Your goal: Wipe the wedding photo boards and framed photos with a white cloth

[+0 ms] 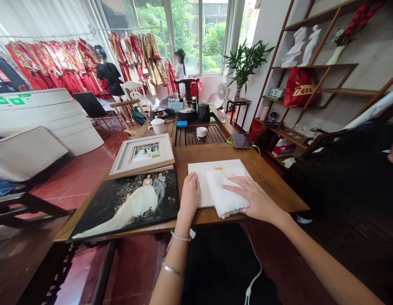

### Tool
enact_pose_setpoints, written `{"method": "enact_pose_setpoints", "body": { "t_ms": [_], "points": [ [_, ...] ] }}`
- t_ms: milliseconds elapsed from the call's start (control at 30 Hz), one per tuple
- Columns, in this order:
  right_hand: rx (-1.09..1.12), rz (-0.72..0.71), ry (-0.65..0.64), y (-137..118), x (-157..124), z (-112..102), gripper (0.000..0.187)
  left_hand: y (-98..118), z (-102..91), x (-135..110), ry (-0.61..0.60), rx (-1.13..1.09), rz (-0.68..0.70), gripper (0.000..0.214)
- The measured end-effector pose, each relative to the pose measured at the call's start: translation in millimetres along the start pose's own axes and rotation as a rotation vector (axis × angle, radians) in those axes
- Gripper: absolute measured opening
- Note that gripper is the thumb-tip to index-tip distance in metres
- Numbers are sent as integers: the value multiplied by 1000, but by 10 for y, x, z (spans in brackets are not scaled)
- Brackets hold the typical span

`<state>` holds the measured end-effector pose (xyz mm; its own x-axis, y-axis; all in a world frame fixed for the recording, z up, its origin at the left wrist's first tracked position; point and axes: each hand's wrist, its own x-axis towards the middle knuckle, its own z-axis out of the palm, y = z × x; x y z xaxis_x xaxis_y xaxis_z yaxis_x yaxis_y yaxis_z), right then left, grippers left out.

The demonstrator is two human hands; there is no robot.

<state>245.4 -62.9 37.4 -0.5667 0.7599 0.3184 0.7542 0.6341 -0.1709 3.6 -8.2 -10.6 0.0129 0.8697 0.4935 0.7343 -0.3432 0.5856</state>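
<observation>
On our table we have the cloth on the board, the photo to its left, and the frame behind the photo.

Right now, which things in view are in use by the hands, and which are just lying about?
In use:
- white cloth, under the right hand
- white board, partly under the cloth, left hand at its left side

Apparently just lying about:
- framed photo
- large photo print
- lidded mug
- small white cup
</observation>
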Motion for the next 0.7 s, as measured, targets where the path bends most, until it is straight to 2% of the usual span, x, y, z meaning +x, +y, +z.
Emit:
{"method": "enact_pose_setpoints", "body": {
  "t_ms": [133, 300, 467, 567, 700],
  "points": [
    [-10, 76, 17, 126, 155, 64, 59, 16, 6, 3, -12, 3, -15, 31],
    [-29, 124, -16, 319, 681, 163, 54, 9, 26, 1, 5, -10, 12, 29],
    [-43, 94, -50, 337, 1092, 248, 55, 21, 14, -1, 16, -14, 17, 29],
    [-30, 26, -61, 282, 1073, 238, 55, 44, -13, 6, -8, -2, 12, 30],
    [4, -70, -84, 124, 748, 103, 52, 70, -53, 14, -29, -6, 19, 33]
  ]
}}
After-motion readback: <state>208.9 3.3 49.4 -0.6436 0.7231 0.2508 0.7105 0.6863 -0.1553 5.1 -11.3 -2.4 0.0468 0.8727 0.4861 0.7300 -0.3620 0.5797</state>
